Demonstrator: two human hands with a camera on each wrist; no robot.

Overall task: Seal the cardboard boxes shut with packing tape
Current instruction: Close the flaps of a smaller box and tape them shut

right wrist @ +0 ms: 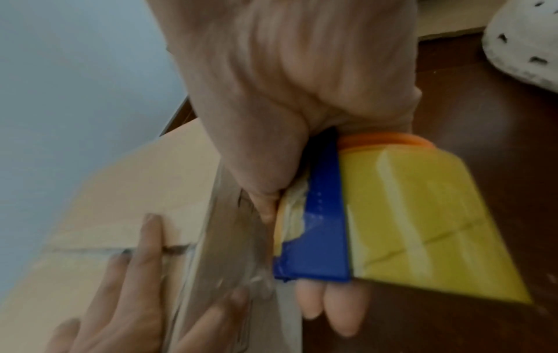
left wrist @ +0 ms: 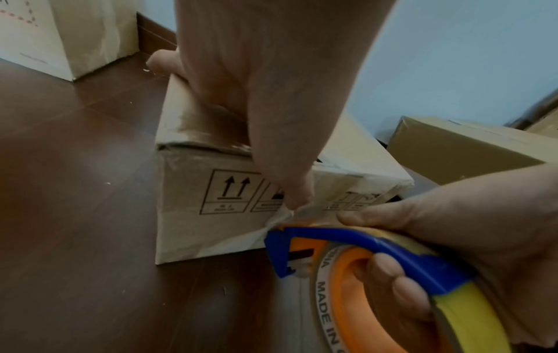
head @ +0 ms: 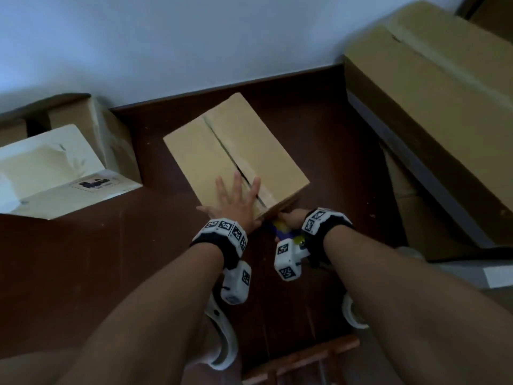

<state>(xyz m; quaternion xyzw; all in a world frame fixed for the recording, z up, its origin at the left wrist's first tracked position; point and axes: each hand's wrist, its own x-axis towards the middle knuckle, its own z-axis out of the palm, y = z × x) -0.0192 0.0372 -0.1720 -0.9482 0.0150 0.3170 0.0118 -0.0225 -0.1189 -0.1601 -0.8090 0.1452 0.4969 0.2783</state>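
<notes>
Left hand (head: 236, 204) flat on box (head: 211, 151); right hand (left wrist: 471, 238) grips tape dispenser (left wrist: 392, 274)

A tan cardboard box (head: 236, 159) on the dark wooden floor (head: 83, 259) is pressed flat-fingered by the left hand (head: 236, 202); the right hand (head: 291, 218) is seen at its near edge.
</notes>
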